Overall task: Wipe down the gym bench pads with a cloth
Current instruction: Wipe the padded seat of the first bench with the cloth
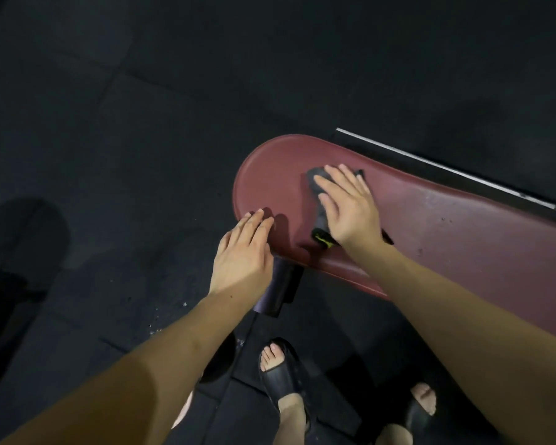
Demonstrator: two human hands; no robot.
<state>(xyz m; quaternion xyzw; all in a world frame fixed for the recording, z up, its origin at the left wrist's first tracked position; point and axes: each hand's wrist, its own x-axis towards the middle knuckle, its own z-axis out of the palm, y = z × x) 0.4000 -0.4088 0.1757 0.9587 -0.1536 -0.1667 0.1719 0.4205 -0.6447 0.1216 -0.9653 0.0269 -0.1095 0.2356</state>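
Note:
A dark red bench pad (446, 239) with a rounded end runs from the middle of the view off to the right. My right hand (347, 207) lies flat on a dark grey cloth (318, 187) with a yellow-green mark, pressing it onto the pad near the rounded end. Most of the cloth is hidden under the palm. My left hand (241, 255) rests with fingers spread on the pad's near left rim and holds nothing.
A dark metal bench leg (278, 290) sticks out below the pad's edge. A black bar with a pale edge (446, 168) runs behind the pad. My feet in black sandals (283, 377) stand on dark rubber floor tiles (109, 155).

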